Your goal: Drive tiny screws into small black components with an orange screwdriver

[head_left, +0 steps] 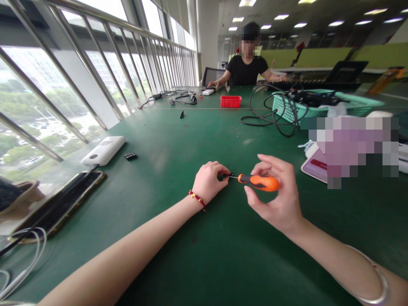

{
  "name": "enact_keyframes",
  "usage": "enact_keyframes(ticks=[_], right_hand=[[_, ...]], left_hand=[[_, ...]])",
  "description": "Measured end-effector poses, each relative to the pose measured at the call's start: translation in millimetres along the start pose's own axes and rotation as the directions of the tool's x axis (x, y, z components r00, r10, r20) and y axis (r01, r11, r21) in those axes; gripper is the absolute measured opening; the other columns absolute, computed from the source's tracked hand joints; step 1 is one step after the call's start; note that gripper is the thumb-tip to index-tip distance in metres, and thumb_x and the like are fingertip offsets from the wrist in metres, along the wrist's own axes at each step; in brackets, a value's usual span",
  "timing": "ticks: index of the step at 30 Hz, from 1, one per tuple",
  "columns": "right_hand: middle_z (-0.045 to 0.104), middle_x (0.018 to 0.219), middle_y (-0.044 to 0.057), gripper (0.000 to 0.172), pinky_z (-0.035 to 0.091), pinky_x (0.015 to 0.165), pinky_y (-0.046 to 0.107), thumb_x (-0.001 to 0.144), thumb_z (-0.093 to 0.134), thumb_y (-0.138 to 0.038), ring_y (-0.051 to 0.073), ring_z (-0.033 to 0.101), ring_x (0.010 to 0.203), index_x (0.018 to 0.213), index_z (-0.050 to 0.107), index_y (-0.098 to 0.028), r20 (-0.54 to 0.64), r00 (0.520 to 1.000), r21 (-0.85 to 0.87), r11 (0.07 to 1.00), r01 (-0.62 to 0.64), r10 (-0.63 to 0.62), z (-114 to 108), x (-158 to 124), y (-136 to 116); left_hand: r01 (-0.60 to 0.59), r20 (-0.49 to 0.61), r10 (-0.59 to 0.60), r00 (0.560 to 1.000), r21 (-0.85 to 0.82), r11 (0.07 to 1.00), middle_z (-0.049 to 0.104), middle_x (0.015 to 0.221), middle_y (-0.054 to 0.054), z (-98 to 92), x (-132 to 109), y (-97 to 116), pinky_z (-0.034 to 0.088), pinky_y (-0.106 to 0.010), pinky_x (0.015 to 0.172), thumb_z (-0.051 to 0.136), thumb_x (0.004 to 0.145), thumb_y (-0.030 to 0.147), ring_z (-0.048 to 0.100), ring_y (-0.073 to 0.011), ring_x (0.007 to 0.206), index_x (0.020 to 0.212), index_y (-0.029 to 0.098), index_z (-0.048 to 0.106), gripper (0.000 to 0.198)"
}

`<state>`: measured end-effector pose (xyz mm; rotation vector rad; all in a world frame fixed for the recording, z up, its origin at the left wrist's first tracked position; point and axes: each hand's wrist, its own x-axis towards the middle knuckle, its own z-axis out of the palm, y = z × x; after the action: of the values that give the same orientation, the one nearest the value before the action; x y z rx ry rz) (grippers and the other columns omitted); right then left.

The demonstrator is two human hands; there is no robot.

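Head view: left hand (209, 182) pinches a tiny black part (228, 175) down by the counter (191, 238), but the right hand (283, 197) hangs loosely open round the orange screwdriver (259, 182), so one wobble could jab the tip into the pinching hand.

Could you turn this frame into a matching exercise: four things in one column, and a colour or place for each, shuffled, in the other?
Column one:
1. Screwdriver handle
2. Small black part
3. Tray
4. Basket

Column two:
A. Red
B. At the left hand's fingertips
C. Light green
D. Orange and black

Right pairs: 1-D, 2-B, 3-A, 4-C
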<state>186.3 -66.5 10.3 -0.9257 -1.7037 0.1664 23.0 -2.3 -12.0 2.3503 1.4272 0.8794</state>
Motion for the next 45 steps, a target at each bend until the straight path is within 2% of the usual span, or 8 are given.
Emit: enact_keyframes(ticks=[4, 8, 13, 16, 21, 28, 36, 45], right_hand=[[0.039, 0.053, -0.009, 0.051, 0.038, 0.046, 0.023, 0.072, 0.064, -0.027, 0.009, 0.038, 0.043, 0.118, 0.043, -0.019, 0.124, 0.989, -0.068, 0.995, -0.076, 0.084, -3, 0, -2], [0.039, 0.046, -0.009, 0.03, 0.038, 0.049, 0.023, 0.074, 0.06, -0.023, 0.008, 0.037, 0.042, 0.103, 0.052, -0.019, 0.139, 0.989, -0.122, 0.992, -0.025, 0.042, -4, 1, -6], [0.052, 0.077, 0.0, 0.056, 0.048, 0.062, 0.028, 0.07, 0.061, -0.019, 0.013, 0.053, 0.063, 0.121, 0.04, -0.019, 0.026, 0.999, 0.011, 1.0, -0.02, 0.02, 0, -1, -2], [0.051, 0.078, 0.0, 0.066, 0.047, 0.057, 0.027, 0.067, 0.064, -0.025, 0.013, 0.052, 0.062, 0.126, 0.035, -0.018, 0.077, 0.997, -0.012, 1.0, -0.013, 0.014, 1, -2, -1], [0.053, 0.053, -0.005, 0.019, 0.041, 0.05, 0.024, 0.076, 0.056, -0.029, 0.01, 0.049, 0.046, 0.093, 0.057, -0.019, 0.294, 0.956, -0.128, 0.99, 0.057, -0.017, -5, 0, -4], [0.063, 0.076, 0.003, 0.022, 0.046, 0.061, 0.026, 0.083, 0.052, -0.028, 0.014, 0.059, 0.064, 0.103, 0.059, -0.021, -0.026, 0.997, -0.089, 0.993, 0.072, -0.075, -15, 7, 8], [0.06, 0.09, 0.004, 0.02, 0.048, 0.069, 0.029, 0.077, 0.061, -0.03, 0.018, 0.06, 0.081, 0.095, 0.058, -0.022, 0.344, 0.927, -0.256, 0.965, -0.061, 0.15, 8, 8, 49], [0.064, 0.086, 0.003, 0.009, 0.047, 0.069, 0.029, 0.078, 0.059, -0.026, 0.018, 0.061, 0.08, 0.086, 0.06, -0.022, 0.432, 0.892, -0.299, 0.954, 0.0, 0.135, 11, 4, 56]], left_hand=[[0.001, 0.012, -0.001, 1.0, -0.007, 1.0, 0.065, 0.079, -0.001, 0.2, 0, 0, 0.046, -0.029, 0.075, 0.058, 0.067, 0.014, 0.057, -0.0167, 0.079, 0.078, 0.019, 0.068, 0.016], [0.001, 0.006, -0.001, 1.0, -0.001, 1.0, 0.066, 0.079, -0.001, 0.3, 0, 0, 0.046, -0.029, 0.075, 0.058, 0.068, 0.015, 0.058, -0.0169, 0.08, 0.079, 0.019, 0.068, 0.015], [0.008, 0.005, -0.008, 1.0, 0.002, 1.0, 0.066, 0.079, -0.001, -0.4, 0, 1, 0.046, -0.029, 0.075, 0.058, 0.069, 0.015, 0.058, -0.0168, 0.08, 0.077, 0.02, 0.067, 0.013], [-0.003, 0.006, 0.003, 1.0, 0.006, 1.0, 0.065, 0.079, 0.0, -0.8, 0, 1, 0.046, -0.03, 0.076, 0.058, 0.067, 0.013, 0.057, -0.0167, 0.079, 0.078, 0.02, 0.067, 0.016], [-0.001, 0.01, 0.001, 1.0, 0.016, 1.0, 0.065, 0.079, -0.001, -0.9, 0, 1, 0.046, -0.029, 0.076, 0.058, 0.068, 0.015, 0.057, -0.017, 0.08, 0.077, 0.02, 0.067, 0.014], [-0.011, 0.021, 0.011, 1.0, 0.008, 1.0, 0.065, 0.08, -0.001, -0.6, 0, 0, 0.046, -0.03, 0.076, 0.058, 0.068, 0.014, 0.057, -0.017, 0.08, 0.078, 0.02, 0.067, 0.015], [-0.098, 0.064, 0.101, 0.993, -0.036, 0.995, 0.066, 0.08, 0.0, -0.8, -1, 1, 0.046, -0.03, 0.077, 0.059, 0.069, 0.016, 0.057, -0.0168, 0.081, 0.076, 0.02, 0.066, 0.01], [-0.144, 0.052, 0.149, 0.988, -0.085, 0.986, 0.066, 0.081, -0.001, -1.5, -2, 3, 0.045, -0.03, 0.078, 0.059, 0.069, 0.015, 0.058, -0.016, 0.081, 0.076, 0.019, 0.063, 0.009]])
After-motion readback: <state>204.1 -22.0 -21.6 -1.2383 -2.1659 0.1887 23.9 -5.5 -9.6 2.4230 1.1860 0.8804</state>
